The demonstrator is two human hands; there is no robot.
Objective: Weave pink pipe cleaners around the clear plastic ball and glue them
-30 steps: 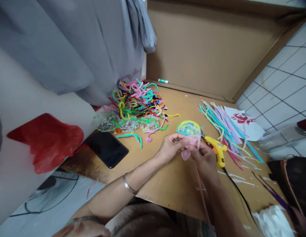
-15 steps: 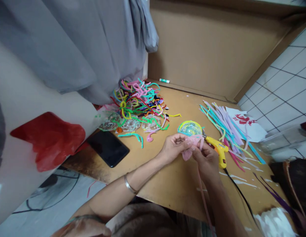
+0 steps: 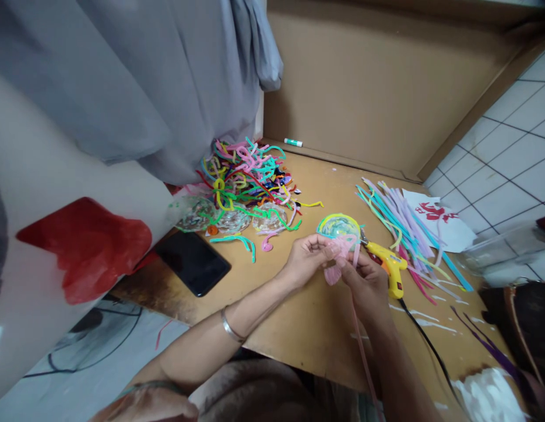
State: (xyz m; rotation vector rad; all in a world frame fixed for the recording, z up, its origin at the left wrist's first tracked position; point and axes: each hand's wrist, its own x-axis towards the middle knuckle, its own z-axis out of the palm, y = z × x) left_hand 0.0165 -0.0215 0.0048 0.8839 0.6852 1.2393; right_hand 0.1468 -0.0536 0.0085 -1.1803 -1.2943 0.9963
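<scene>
— Where's the pink pipe cleaner [image 3: 333, 272]?

— Held just above the bench [image 3: 299, 340], at the near edge of the round disc [image 3: 338, 224]. The left hand [image 3: 305, 262] pinches its folded part with thumb and forefinger pressed together. The right hand [image 3: 364, 281] has the same grip on the strand, whose long tail trails back along the forearm.

— Anything different from a second ago?

— Little. Both hands stay in place, but a loop of the strand now arches higher, up over the disc's rim. I'd judge the bending is going on in small moves.

— And around them?

— A yellow glue gun [image 3: 389, 266] lies just beside the right hand, with straight pipe cleaners [image 3: 404, 231] beyond. A tangled heap [image 3: 246, 173] and a phone [image 3: 193, 264] lie to the left.
</scene>
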